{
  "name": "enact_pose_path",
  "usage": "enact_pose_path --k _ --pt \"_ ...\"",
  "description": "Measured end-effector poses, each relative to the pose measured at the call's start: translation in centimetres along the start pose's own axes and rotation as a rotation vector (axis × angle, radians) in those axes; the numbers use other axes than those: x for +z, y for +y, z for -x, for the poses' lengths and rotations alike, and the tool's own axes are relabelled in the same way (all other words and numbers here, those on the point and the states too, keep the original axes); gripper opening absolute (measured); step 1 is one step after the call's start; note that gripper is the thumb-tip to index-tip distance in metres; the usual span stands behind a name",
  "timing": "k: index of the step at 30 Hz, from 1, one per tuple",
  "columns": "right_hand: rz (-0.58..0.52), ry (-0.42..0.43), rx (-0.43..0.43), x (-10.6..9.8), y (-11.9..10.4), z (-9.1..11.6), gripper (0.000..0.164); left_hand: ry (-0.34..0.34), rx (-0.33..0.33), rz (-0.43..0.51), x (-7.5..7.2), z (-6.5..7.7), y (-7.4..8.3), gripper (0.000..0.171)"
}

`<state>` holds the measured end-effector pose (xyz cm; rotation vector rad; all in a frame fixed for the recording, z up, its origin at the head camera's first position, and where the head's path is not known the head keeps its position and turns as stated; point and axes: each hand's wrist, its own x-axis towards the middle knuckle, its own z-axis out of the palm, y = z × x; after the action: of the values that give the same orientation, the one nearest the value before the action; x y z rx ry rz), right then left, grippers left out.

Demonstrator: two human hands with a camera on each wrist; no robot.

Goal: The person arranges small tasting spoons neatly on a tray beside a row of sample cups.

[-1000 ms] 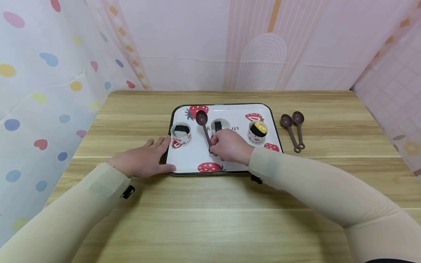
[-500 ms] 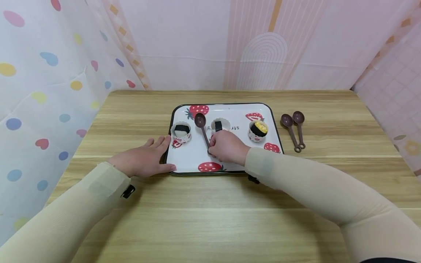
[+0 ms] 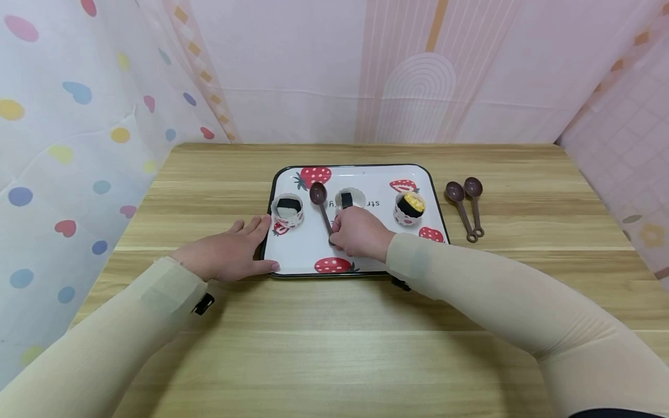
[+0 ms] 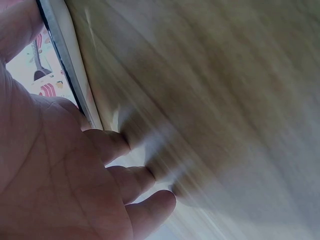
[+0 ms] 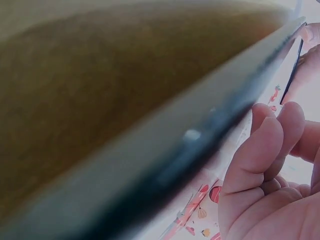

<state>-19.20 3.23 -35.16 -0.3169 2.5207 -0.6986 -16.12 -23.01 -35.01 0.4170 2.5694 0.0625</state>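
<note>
My right hand (image 3: 363, 233) pinches the handle of a dark brown spoon (image 3: 317, 193) over the middle of a white strawberry-print tray (image 3: 295, 252). The spoon's bowl points away from me, between two paper cups. In the left cup (image 3: 287, 219) sits a white rice ball (image 3: 286, 212) with a black strip. The middle cup (image 3: 357, 194) is partly hidden by my right hand, and a black strip shows in it. The right cup (image 3: 407, 219) holds a black-wrapped piece (image 3: 411, 205) topped with yellow. My left hand (image 3: 230, 252) rests at the tray's left edge with fingers spread, its thumb over the rim.
Two more brown spoons, a left one (image 3: 460, 209) and a right one (image 3: 474, 203), lie side by side on the wooden table (image 3: 334, 337) to the right of the tray. Patterned curtains (image 3: 292, 69) hang behind the table and on both sides.
The spoon's bowl has come slightly toward me and to the left, with my right hand shifting a little left. My left hand has stayed in place.
</note>
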Motion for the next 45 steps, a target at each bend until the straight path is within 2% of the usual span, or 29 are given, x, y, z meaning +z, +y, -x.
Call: enact_pose_path --k 7,17,45 --pt "0.024 0.002 -0.004 0.10 -0.19 -0.01 0.018 -0.002 0.000 0.002 0.04 -0.07 -0.05 0.113" --pt "-0.004 -0.017 0.016 0.22 -0.30 0.01 0.019 -0.007 -0.004 0.001 0.02 -0.11 -0.01 0.114" --pt "0.030 -0.044 -0.008 0.08 -0.02 0.05 0.024 -0.010 -0.011 0.007 -0.03 -0.10 0.05 0.115"
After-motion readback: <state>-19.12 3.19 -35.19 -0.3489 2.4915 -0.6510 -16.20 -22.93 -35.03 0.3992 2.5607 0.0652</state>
